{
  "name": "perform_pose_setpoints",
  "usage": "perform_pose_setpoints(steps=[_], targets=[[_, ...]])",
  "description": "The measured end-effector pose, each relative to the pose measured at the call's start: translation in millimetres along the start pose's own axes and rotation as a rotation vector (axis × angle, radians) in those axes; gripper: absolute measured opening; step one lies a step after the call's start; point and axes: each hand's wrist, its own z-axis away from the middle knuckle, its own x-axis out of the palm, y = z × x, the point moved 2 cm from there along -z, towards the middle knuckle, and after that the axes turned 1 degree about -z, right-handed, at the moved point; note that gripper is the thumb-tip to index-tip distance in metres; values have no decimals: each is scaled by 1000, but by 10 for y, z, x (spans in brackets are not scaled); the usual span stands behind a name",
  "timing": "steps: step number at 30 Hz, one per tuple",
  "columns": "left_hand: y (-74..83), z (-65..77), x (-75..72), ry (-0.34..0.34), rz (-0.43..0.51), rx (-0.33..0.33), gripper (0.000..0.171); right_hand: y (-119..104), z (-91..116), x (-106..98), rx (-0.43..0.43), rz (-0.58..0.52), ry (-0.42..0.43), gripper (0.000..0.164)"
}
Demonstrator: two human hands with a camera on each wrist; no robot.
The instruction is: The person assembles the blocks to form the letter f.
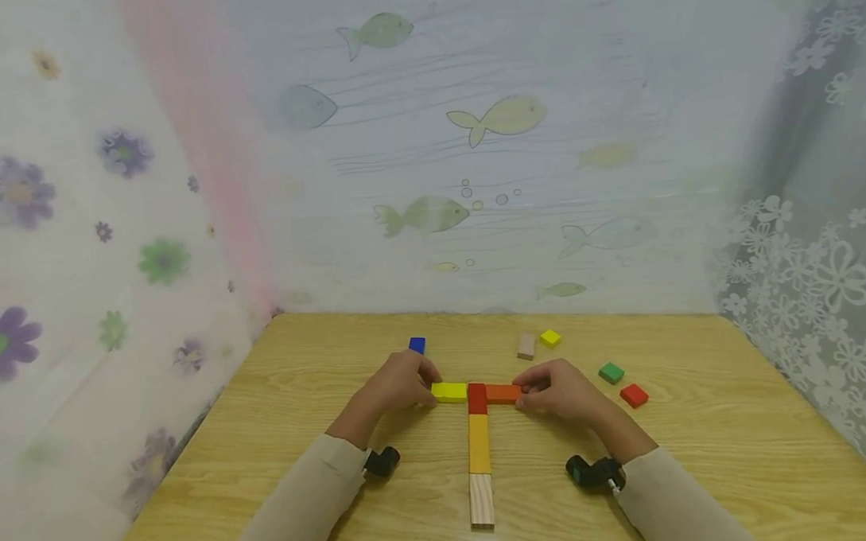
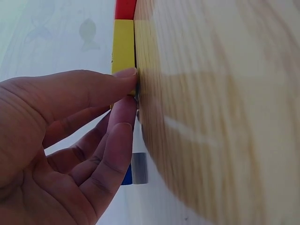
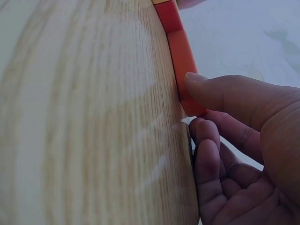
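On the wooden table, wooden blocks lie end to end in a T shape. My left hand (image 1: 399, 382) pinches the outer end of a yellow block (image 1: 449, 392), the left arm of the T. At the other side, my right hand (image 1: 562, 391) grips the outer end of an orange block (image 1: 504, 394) between thumb and fingers. Between these two sits a dark red block (image 1: 476, 399). Below it an amber block (image 1: 479, 444) and a plain wood block (image 1: 481, 500) run toward me as the stem. In the left wrist view, the thumb lies along the side of the yellow block (image 2: 123, 47).
Behind the left hand is a blue block (image 1: 417, 345). Toward the back right lie a plain block (image 1: 525, 346) and a small yellow block (image 1: 550, 338). Right of the right hand are a green block (image 1: 612, 373) and a red block (image 1: 634, 396). Patterned curtains surround the table (image 1: 321, 346).
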Motion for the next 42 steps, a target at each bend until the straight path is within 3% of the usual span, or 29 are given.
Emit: perform_pose_setpoints(steps=[42], targets=[[-9,-7,49,12,13,18,32,13,-3,0,-28,-49,-22,39]])
